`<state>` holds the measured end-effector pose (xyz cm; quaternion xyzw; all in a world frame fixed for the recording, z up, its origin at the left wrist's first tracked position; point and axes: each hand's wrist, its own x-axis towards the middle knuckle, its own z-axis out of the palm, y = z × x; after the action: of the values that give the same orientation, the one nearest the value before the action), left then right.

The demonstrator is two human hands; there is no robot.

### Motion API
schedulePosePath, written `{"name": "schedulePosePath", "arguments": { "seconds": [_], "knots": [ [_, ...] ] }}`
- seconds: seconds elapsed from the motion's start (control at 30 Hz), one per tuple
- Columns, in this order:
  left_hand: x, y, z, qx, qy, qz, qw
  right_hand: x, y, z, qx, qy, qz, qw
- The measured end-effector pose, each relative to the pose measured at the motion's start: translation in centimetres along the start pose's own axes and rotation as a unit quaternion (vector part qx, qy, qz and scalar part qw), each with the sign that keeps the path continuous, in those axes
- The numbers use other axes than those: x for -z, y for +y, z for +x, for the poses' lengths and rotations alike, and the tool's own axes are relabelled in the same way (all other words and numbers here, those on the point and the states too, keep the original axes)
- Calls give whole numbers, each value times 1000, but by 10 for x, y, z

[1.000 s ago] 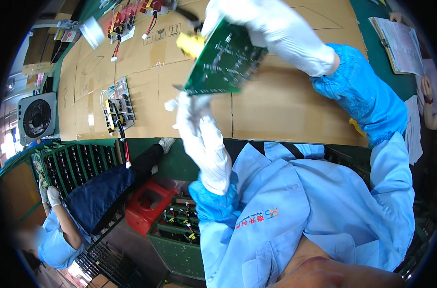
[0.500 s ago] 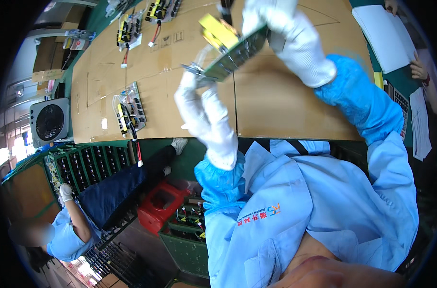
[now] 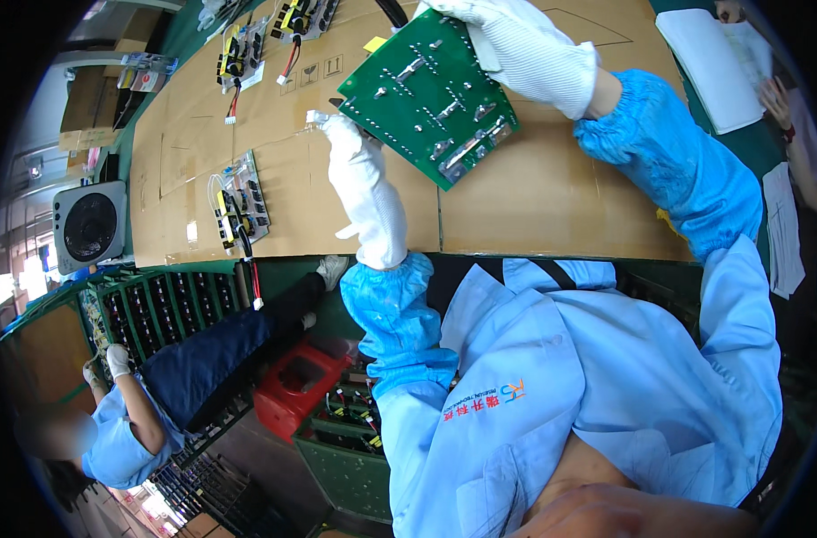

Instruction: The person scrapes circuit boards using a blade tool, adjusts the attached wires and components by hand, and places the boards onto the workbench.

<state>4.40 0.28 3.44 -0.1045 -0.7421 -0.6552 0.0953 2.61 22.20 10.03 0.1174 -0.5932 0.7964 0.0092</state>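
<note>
In the head view, a green circuit board point(image 3: 431, 99) is tilted up over the cardboard-covered table, its soldered underside showing. My right hand point(image 3: 534, 54), in a white glove, is closed on its upper right edge. My left hand point(image 3: 359, 175), gloved too, is at the board's lower left edge with its fingers closed there, partly hidden behind the board. A bit of a yellow part point(image 3: 374, 43) and a black cable point(image 3: 392, 13) show past the far edge. Left of my hands lies another circuit board point(image 3: 243, 202) with yellow and black parts, its red and black lead hanging over the table edge.
More boards with leads lie at the far left, one point(image 3: 238, 54) beside another point(image 3: 303, 16). A fan point(image 3: 91, 224) stands left of the table. Below are a red stool point(image 3: 296, 386) and a green crate point(image 3: 346, 466). A co-worker point(image 3: 130, 430) is lower left; another person's hand point(image 3: 774, 100) is near papers point(image 3: 709, 72).
The board has turned from nearly edge-on, yellow part showing, to its green underside facing me. My left hand has moved slightly left. A co-worker's hands shifted at the lower left.
</note>
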Motion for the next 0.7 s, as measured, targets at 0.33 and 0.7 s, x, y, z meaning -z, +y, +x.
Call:
{"name": "schedulePosePath", "arguments": {
  "seconds": [0.33,0.7],
  "knots": [
    [-10,10,-7,149,19,-305,940,2,2,11,-23,-119,-171,978],
    [20,-34,-68,-95,-123,520,840,-15,16,75,239,-89,-464,848]
  ]
}}
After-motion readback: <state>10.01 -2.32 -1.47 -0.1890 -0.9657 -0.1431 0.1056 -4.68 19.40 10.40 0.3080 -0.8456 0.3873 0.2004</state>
